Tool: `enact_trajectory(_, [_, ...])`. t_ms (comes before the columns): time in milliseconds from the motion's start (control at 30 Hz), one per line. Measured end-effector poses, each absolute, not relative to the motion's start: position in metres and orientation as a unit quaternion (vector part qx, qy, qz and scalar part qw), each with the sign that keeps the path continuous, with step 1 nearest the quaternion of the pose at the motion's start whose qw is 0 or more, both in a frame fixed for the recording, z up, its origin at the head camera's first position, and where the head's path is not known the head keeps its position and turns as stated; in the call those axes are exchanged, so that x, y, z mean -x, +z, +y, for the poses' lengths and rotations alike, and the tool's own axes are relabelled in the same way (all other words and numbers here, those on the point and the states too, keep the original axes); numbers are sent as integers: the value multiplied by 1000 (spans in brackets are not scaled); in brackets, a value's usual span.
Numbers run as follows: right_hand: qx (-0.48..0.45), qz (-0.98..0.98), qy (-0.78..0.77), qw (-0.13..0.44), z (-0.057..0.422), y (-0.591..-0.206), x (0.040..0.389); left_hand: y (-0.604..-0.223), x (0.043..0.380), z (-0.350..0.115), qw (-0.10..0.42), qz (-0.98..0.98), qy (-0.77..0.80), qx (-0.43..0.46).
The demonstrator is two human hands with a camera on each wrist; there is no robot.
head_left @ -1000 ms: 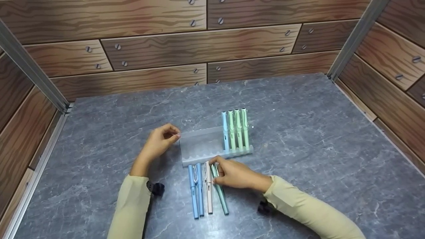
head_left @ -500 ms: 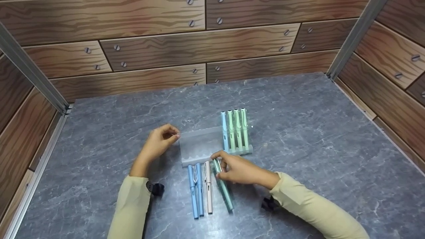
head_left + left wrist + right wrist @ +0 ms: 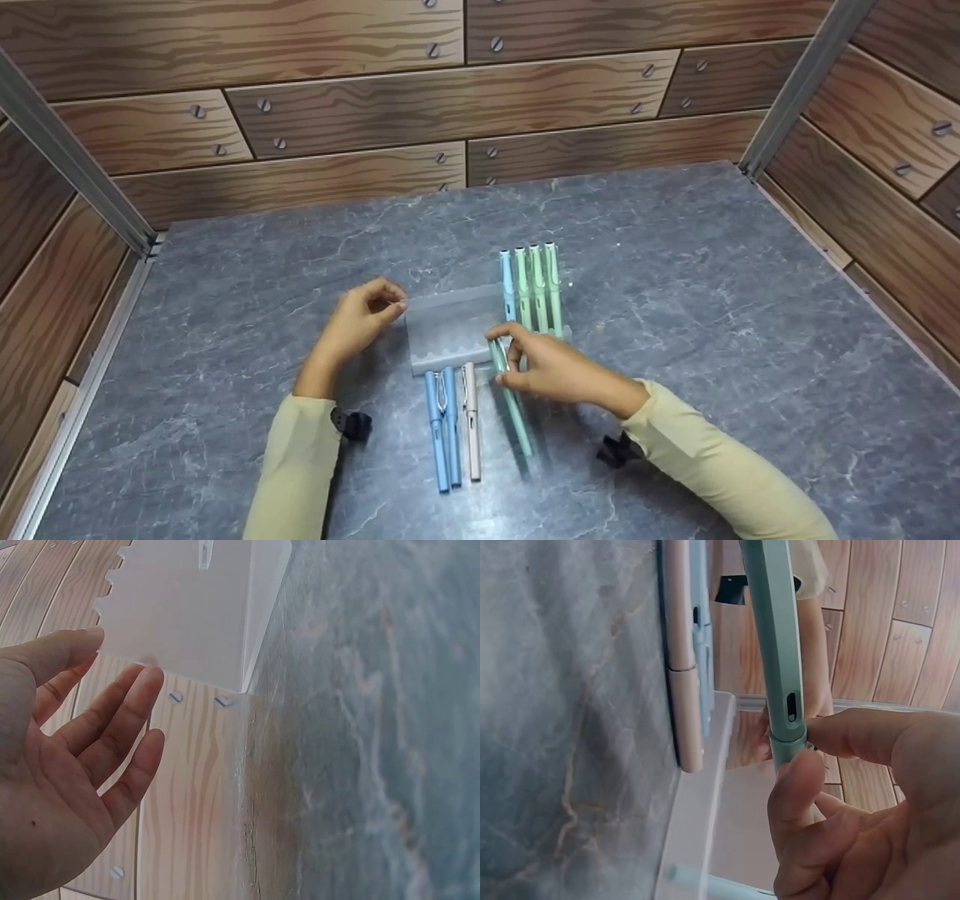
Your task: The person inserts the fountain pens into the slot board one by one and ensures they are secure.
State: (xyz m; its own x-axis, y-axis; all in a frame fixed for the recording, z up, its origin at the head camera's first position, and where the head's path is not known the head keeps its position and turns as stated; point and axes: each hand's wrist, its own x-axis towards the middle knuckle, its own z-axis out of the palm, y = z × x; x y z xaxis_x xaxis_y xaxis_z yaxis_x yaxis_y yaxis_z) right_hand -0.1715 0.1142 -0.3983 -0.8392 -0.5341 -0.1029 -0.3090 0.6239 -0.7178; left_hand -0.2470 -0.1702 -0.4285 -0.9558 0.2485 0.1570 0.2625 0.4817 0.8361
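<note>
My right hand (image 3: 551, 366) pinches a dark green pen (image 3: 516, 420) near its cap, holding it aslant in front of the clear pen stand (image 3: 454, 326). In the right wrist view the thumb and fingers close on the green pen (image 3: 776, 637) around its cap joint. My left hand (image 3: 360, 319) pinches the stand's left edge; in the left wrist view, thumb and fingertips meet the clear plate (image 3: 180, 622) at its edge. On the stand's right side lie a light blue pen (image 3: 508, 285) and several light green pens (image 3: 538, 285).
Before the stand, two blue pens (image 3: 436, 435) and a pinkish-beige pen (image 3: 472, 427) lie side by side on the grey marbled table (image 3: 675, 262). Wood-patterned walls (image 3: 360, 112) enclose the back and sides, with metal posts (image 3: 795, 82) in the corners.
My right hand has lifted the dark green pen from beside the beige one and moved it up and to the right, towards the stand. The left hand has stayed in place.
</note>
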Motion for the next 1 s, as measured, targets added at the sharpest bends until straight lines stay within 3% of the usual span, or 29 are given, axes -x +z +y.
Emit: enact_trajectory(1000, [235,912,-327,81,117,-365,184,-429,248,-170,12,-862,-484,149])
